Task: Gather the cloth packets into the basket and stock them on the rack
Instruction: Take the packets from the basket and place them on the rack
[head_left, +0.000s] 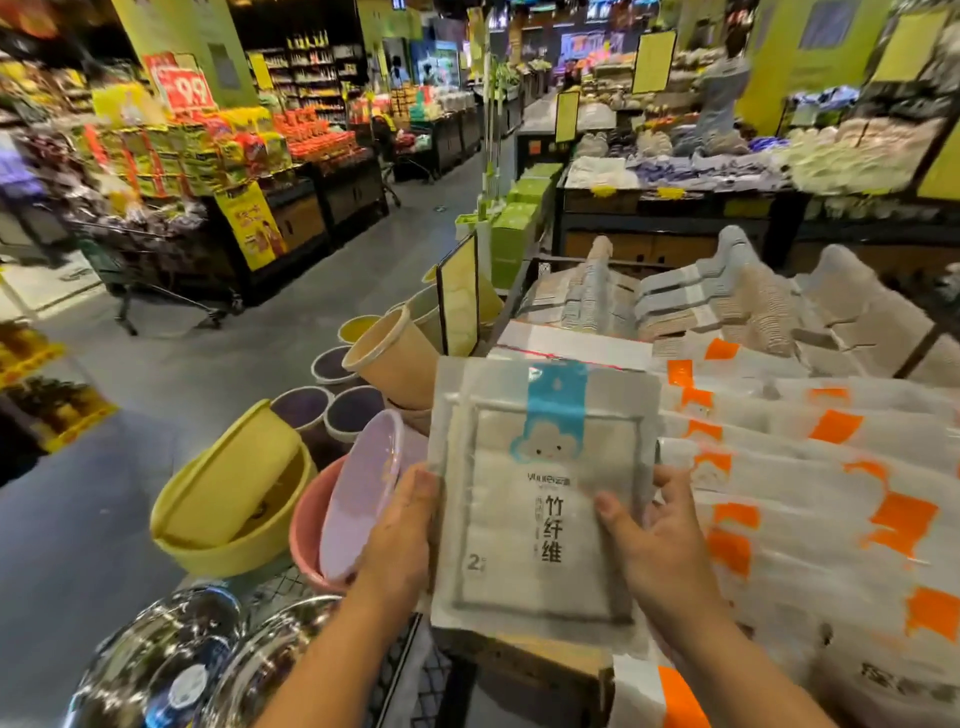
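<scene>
A clear cloth packet (540, 467) with a blue cloud label and black characters is held upright in front of me by both hands. My left hand (405, 535) grips its left edge, and my right hand (654, 540) grips its right edge with the thumb across the front. To the right, several packets with orange labels (810, 499) lie overlapped in rows on the rack. Behind them are folded grey and beige cloth bundles (691, 301). No basket is clearly visible.
Yellow (228, 514) and pink plastic basins (358, 504) and stacked tubs sit left of the rack. Shiny steel bowls (171, 660) lie at the lower left. A grey aisle runs ahead, with a trolley (156, 275) and product displays on the left. A person (722, 88) stands far right.
</scene>
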